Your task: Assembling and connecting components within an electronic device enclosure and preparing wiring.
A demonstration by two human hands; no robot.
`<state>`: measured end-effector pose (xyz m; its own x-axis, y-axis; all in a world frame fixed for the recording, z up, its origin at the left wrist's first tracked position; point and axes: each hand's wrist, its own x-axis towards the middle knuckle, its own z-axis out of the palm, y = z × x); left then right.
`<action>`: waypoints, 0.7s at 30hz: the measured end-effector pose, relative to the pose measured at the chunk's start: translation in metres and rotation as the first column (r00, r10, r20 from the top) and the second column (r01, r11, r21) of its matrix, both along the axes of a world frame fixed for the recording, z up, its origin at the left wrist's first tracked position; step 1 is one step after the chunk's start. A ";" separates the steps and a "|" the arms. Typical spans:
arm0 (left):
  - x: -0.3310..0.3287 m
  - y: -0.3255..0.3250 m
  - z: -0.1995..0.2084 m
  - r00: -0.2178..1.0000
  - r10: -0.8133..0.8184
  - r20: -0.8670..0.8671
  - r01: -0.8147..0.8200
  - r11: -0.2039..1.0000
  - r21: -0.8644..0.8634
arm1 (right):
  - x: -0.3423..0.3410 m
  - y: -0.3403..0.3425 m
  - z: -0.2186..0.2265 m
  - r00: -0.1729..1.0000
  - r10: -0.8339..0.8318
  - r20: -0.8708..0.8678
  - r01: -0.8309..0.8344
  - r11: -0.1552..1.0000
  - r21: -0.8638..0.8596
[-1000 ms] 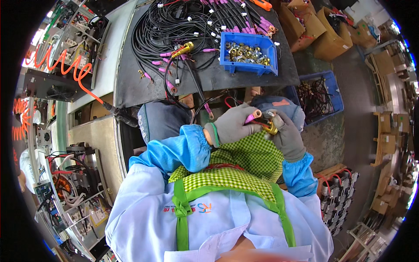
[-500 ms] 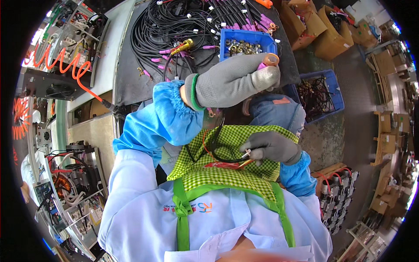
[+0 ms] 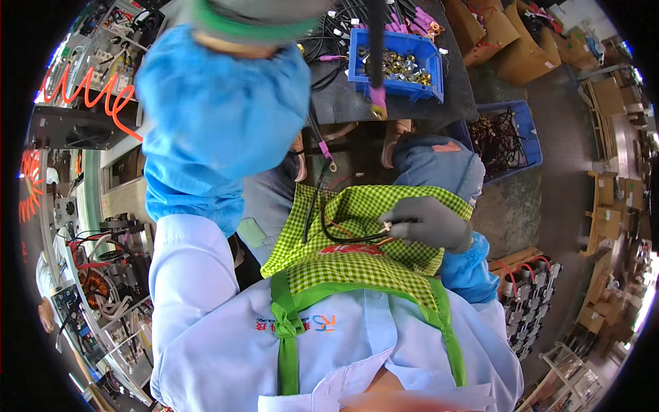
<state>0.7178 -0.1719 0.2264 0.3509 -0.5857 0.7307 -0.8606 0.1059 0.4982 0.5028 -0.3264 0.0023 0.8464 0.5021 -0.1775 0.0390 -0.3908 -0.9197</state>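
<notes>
My left hand [image 3: 264,17], in a grey glove with a green cuff, is raised at the top edge; its fingers are out of the picture. To its right, a black cable [image 3: 376,48] hangs down from the top edge, ending in a pink sleeve and a ring lug. Whether my left hand holds it cannot be seen. Over my lap, my grey-gloved right hand [image 3: 434,225] is closed on a thin black cable [image 3: 357,240], with a small metal end showing at its fingertips. Another lug cable [image 3: 324,145] with a pink sleeve hangs off the table's front edge.
A blue bin [image 3: 398,69] of brass and silver hardware stands on the dark table [image 3: 449,93]. More black cables [image 3: 412,17] lie behind it. Right of the table are a blue crate [image 3: 504,137] of wires and cardboard boxes [image 3: 528,51]. A coiled orange hose [image 3: 103,96] is at left.
My left hand has swung up and left, carrying the pink-sleeved copper lug out of view. A black cable with a lug now hangs before the bin. My right hand stays nearly still.
</notes>
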 end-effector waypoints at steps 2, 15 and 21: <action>-0.001 -0.027 -0.040 0.969 -0.186 -0.164 0.232 0.913 0.335 | -0.008 -0.013 0.013 0.829 -0.220 -0.514 0.400 0.876 0.270; -0.051 -0.028 -0.223 0.893 -0.257 -0.369 0.446 0.604 0.660 | -0.024 -0.011 -0.010 0.580 -0.532 -0.617 0.813 0.330 0.480; -0.059 -0.018 -0.246 0.895 -0.282 -0.345 0.445 0.615 0.651 | -0.023 0.001 -0.011 0.573 -0.453 -0.684 0.818 0.264 0.511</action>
